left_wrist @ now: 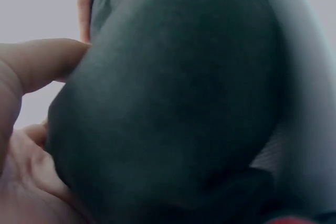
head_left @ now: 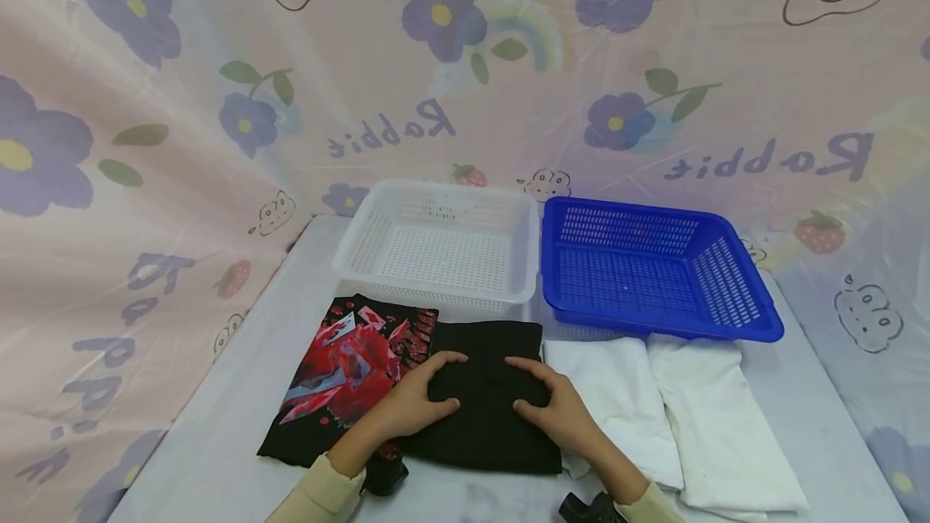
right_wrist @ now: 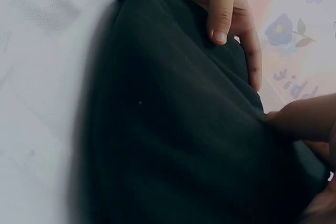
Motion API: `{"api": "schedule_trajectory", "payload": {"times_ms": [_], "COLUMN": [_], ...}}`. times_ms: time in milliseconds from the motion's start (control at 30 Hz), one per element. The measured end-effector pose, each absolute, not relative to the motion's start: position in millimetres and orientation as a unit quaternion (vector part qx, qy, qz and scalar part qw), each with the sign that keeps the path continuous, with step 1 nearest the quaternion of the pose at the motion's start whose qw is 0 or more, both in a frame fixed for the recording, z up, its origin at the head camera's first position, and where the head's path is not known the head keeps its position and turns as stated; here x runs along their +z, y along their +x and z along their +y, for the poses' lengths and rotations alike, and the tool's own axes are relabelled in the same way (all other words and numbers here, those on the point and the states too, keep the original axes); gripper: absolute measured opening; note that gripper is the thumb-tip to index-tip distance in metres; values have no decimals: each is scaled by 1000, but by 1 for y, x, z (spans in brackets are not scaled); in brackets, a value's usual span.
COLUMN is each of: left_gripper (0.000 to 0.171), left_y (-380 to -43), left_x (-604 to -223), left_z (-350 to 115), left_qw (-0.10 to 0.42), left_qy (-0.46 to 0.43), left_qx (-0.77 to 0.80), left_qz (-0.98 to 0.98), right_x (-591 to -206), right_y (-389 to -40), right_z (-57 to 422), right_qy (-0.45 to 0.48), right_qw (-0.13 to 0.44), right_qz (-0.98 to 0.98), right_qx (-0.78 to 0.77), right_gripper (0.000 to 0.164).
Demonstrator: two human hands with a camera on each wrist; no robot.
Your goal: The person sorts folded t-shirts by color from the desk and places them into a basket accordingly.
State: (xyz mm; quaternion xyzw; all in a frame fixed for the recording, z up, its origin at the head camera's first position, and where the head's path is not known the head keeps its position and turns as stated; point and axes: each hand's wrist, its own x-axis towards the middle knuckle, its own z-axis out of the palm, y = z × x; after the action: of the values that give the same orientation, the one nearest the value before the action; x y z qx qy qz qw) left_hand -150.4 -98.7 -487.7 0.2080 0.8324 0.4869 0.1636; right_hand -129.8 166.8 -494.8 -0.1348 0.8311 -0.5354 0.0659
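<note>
A folded black garment point(head_left: 494, 426) lies in front of the person, between both hands. My left hand point(head_left: 414, 402) grips its left side; in the left wrist view a digit point(left_wrist: 47, 59) presses the cloth's edge, with the palm behind the fabric. On the opposite side my right hand point(head_left: 567, 414) grips the garment likewise. The right wrist view shows the left thumb point(right_wrist: 220, 17) on top of the cloth and a finger past its edge. The black fabric bulges close to both wrist cameras. Beneath the left forearm is a folded black garment with a red print point(head_left: 356, 370).
Two folded white garments, one point(head_left: 610, 402) beside the right hand and another point(head_left: 726, 426) farther right, lie on the white table point(head_left: 240, 394). Behind stand a white perforated basket point(head_left: 436, 293) and a blue one point(head_left: 654, 325). A flower-printed curtain point(head_left: 508, 103) encloses the table's back and sides.
</note>
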Motion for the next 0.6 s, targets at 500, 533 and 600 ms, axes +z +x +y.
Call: {"api": "schedule_trajectory", "payload": {"times_ms": [500, 533, 600], "left_gripper": [56, 56, 56], "left_y": [-153, -153, -154], "left_x": [-473, -472, -467], "left_z": [-101, -101, -101], "left_qw": [133, 134, 135], "left_qy": [204, 205, 204], "left_qx": [535, 538, 540], "left_qz": [809, 807, 805], "right_x": [-472, -471, -468], "right_y": [-134, -134, -134], "right_z": [169, 169, 170], "right_qy": [-174, -175, -177], "right_qw": [40, 40, 42], "right_qz": [822, 820, 816], "right_qx": [-541, -543, -549], "right_gripper": [58, 58, 57]}}
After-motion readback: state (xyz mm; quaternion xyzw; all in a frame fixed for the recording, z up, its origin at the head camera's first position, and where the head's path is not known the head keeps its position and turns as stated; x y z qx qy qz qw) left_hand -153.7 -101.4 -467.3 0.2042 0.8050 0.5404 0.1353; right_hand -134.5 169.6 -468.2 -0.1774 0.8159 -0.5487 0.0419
